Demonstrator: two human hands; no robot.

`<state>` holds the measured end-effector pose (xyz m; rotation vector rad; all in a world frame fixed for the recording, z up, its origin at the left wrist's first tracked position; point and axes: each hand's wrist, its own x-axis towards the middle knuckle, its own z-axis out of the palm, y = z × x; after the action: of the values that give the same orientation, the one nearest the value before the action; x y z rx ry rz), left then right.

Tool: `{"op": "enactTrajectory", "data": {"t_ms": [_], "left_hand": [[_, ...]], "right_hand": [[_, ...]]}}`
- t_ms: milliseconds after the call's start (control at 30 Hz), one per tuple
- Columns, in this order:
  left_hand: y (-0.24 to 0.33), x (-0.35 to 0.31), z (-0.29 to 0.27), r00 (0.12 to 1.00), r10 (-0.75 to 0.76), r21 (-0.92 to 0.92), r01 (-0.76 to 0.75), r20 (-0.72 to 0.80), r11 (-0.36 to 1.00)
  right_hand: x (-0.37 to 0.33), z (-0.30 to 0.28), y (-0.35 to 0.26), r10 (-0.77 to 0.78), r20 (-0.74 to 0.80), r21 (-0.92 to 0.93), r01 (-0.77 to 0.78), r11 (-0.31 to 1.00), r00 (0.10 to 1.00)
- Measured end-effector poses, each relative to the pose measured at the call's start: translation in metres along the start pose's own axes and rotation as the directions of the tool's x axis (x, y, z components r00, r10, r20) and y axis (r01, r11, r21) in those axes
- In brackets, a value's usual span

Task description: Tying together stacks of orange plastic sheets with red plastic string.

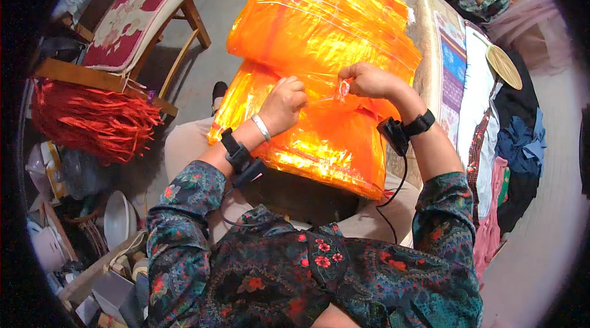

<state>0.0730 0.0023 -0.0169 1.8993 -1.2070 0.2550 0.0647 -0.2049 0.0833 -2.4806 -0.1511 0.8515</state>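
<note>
While the right hand (365, 81) pinched a puckered tuft of the orange film (335, 137) between thumb and fingers, the likeliest trouble seemed a tear or a set crease, since thin, glossy sheeting like this would probably give where a grip bunched it so tightly. The film lay stacked in front of the person, reaching between the thighs (184, 146), with a thicker bundle (326, 14) of the same orange across its far part. Because those layers looked slick and unevenly squared, a hard pull on the near ones could well have sent the pile sliding. A black cable (405, 171) hung from the device (394, 136) on the right wrist, close to the near right corner, so a wide sweep of that arm might have caught it there.

Both forearms slanted inward from bent elbows, bare below the patterned sleeves (190, 199). The right one came in across the film's right side, its knuckles uppermost. The left hand (284, 106) was poised over the middle, apart from the right, its fingers curled; the fingertips were hidden, so whether they grasped an edge could not fairly be judged. A silver bracelet (261, 127) circled that wrist.
</note>
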Motion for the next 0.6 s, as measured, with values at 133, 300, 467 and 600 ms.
{"op": "enactTrajectory", "data": {"t_ms": [133, 300, 467, 600], "left_hand": [[-0.004, 0.006, -0.001, 1.0, 0.031, 0.023, -0.031, -0.001, 0.999], [0.01, 0.027, -0.009, 0.914, 0.346, 0.091, -0.371, 0.214, 0.924], [0.019, 0.028, -0.002, 0.9, 0.428, 0.047, -0.432, 0.077, 0.901], [0.004, 0.02, -0.001, 0.958, 0.216, 0.09, -0.236, 0.189, 0.968]], "right_hand": [[0.005, 0.002, 0.002, -0.057, -0.055, -0.094, 0.051, 0.994, 0.997], [0.011, 0.0, 0.005, -0.09, 0.021, -0.153, 0.092, 0.984, 0.996], [0.015, 0.029, 0.005, -0.265, 0.0, -0.082, 0.264, 0.961, 0.964], [-0.004, 0.003, -0.003, -0.144, -0.078, -0.178, 0.128, 0.976, 0.987]]}}
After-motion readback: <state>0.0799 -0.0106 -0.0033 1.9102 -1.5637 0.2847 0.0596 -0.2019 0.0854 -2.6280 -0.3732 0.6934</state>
